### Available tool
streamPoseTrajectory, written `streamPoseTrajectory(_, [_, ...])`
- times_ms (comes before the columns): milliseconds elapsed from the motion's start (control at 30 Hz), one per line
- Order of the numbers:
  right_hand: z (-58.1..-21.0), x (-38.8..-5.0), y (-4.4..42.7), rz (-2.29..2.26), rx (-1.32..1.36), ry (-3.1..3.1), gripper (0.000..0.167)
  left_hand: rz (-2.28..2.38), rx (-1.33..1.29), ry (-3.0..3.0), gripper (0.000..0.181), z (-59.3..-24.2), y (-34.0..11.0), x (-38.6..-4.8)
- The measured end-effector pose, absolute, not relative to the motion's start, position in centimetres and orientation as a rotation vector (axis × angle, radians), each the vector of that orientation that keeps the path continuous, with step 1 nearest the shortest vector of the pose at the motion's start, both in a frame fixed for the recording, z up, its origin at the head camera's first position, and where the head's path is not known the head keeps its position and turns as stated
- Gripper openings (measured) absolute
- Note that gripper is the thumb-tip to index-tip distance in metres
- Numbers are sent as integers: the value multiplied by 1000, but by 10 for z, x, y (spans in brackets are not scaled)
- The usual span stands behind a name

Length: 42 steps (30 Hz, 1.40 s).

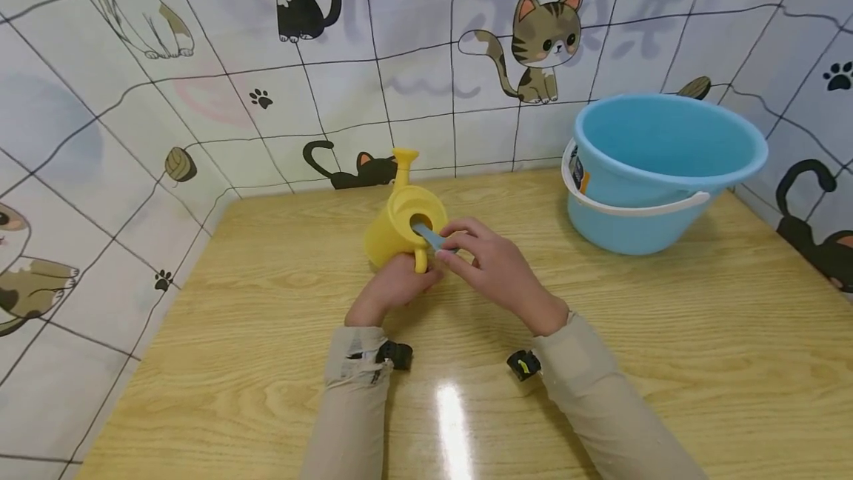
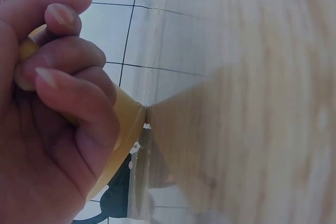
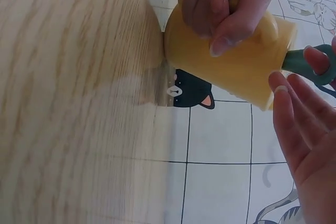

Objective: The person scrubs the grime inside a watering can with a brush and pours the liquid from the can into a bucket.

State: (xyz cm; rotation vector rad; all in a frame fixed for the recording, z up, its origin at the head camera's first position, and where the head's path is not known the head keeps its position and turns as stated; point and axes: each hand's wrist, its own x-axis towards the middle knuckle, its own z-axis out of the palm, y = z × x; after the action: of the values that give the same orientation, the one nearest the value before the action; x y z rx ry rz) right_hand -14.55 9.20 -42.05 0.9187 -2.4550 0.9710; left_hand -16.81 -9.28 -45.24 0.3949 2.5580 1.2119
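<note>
A yellow watering can (image 1: pixel 385 237) stands on the wooden table, its spout pointing toward the back wall. My left hand (image 1: pixel 395 287) grips the can's handle (image 1: pixel 420 259), fingers curled round it. My right hand (image 1: pixel 496 267) pinches the upper end of a blue-grey tool (image 1: pixel 431 236), possibly a toy shovel. The tool's lower part goes down through the round opening in the can's top and is hidden inside. In the right wrist view the tool (image 3: pixel 299 62) looks greenish, with a wider, looped end between thumb and fingers.
A light blue bucket (image 1: pixel 633 224) with a white handle (image 1: pixel 640 210) stands at the table's back right. Behind and beside the wooden table (image 1: pixel 266 361) hangs a white cloth (image 1: pixel 413 95) printed with cats and grid lines. Each wrist wears a small black camera.
</note>
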Motion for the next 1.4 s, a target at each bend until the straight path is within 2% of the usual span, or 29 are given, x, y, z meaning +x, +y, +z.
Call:
streamPoseTrajectory(367, [-419, -147, 95, 940, 852, -2320, 16, 1241, 382, 2534, 31, -452, -94, -167])
streamPoseTrajectory(767, [-413, -149, 105, 1072, 973, -2252, 3, 1251, 385, 2553, 32, -456, -96, -169])
streamPoseTrajectory(1400, [-416, -140, 83, 1174, 959, -2231, 17, 1203, 399, 2568, 29, -456, -94, -171])
